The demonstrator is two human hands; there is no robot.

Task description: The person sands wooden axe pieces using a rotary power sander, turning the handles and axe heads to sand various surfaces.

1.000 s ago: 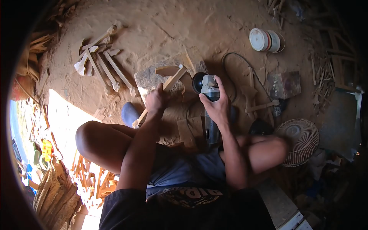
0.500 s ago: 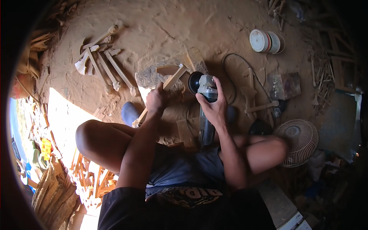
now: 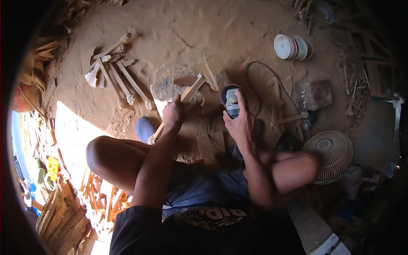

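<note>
Where the left hand [image 3: 173,112] closes: around a long wooden piece [image 3: 193,88], fingers wrapped firmly about its middle; the piece slants, upper end away from the body, lower end near a blue shoe [image 3: 145,128].
Right hand [image 3: 241,126]: fingers and thumb gripping an angle grinder [image 3: 232,111], forefinger laid along the tool's head.
Grinder disc [image 3: 223,99]: dark, round, to the right of the wooden piece's upper end and apart from it.
Worn block [image 3: 163,90]: on the sandy ground [image 3: 204,29], beneath and beside the upper part of the held piece.
Shaped wooden parts [image 3: 114,77]: a loose group, several lying side by side, on the ground beyond the left knee.
Black cord [image 3: 264,65]: one, looped over the ground right of the grinder.
White bucket [image 3: 284,46]: one, far right of the block.
Spattered box [image 3: 314,94]: one, nearer than the bucket.
Round fan [image 3: 329,157]: one, wire guard, beside the right knee.
Woven sack [image 3: 55,219]: lower left, near sunlit wood pieces [image 3: 111,202].
</note>
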